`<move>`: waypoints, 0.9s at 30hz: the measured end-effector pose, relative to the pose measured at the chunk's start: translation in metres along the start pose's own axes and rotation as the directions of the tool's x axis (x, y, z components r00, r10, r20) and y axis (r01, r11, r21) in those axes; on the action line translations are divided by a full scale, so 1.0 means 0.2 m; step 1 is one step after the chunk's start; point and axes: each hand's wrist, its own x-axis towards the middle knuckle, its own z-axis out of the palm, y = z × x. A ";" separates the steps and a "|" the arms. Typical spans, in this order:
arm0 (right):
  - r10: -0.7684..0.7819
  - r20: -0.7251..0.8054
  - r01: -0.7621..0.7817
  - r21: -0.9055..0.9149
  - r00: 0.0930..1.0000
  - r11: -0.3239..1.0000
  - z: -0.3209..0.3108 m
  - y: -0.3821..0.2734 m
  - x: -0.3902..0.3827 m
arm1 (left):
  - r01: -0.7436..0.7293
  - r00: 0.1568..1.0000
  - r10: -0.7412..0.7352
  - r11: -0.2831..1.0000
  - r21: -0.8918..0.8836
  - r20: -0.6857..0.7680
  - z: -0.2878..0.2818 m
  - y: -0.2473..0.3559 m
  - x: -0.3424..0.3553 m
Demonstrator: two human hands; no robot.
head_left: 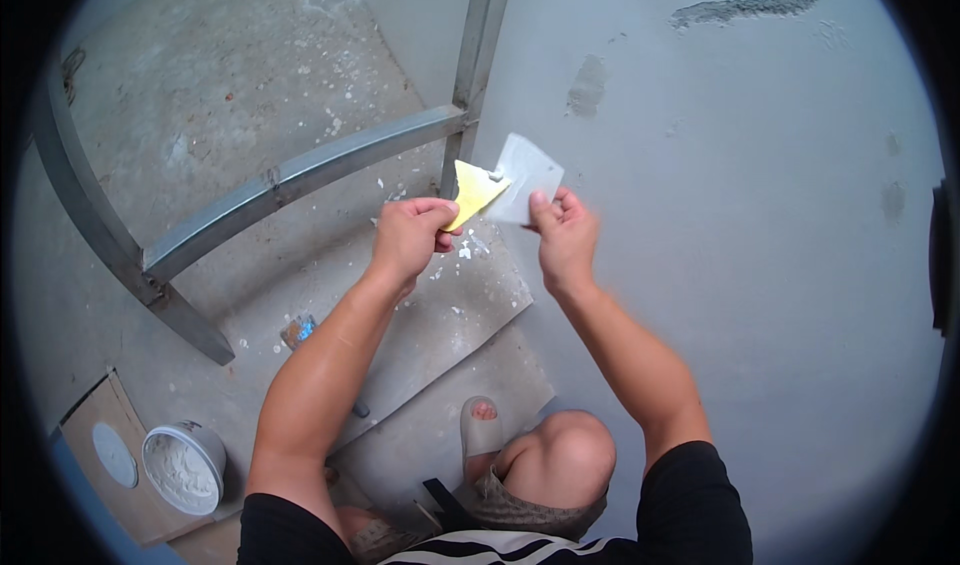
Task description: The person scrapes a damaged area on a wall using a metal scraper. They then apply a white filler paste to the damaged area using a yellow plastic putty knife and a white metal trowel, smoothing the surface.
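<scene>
Pinched in my left hand (408, 240) is a yellow triangular plastic scraper (474, 193), with a bit of pale paste near its tip. My right hand (567, 237) grips a flat whitish rectangular plate (526, 180) by its lower right corner; some pale paste is smeared on its face. The scraper's edge meets the plate's left side, overlapping it. Both are held up in front of the grey wall (740, 295), close to a metal post. My right hand is slightly blurred.
A metal frame (310, 170) stands at the left. A tub of white paste (185, 468) sits at lower left, by a round white lid (115, 455) on cardboard (125, 500). A gouge (745, 9) and grey patches (587, 87) mark the wall. White spots dot the floor (290, 95).
</scene>
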 end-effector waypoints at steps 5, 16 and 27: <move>0.223 0.137 -0.184 -0.254 0.965 0.950 -0.04 0.05 -0.21 | -0.297 0.912 0.385 0.856 0.422 -0.139 -0.01 -0.01 0.02; 0.266 -0.080 -0.257 0.109 0.961 0.960 -0.12 -0.25 0.16 | -0.570 0.470 0.802 -0.043 0.821 0.369 -0.07 -0.13 0.03; -0.584 0.725 0.439 -0.688 0.365 -0.578 -0.09 -0.70 0.72 | -0.589 0.511 0.810 0.084 0.804 0.289 -0.03 -0.12 0.02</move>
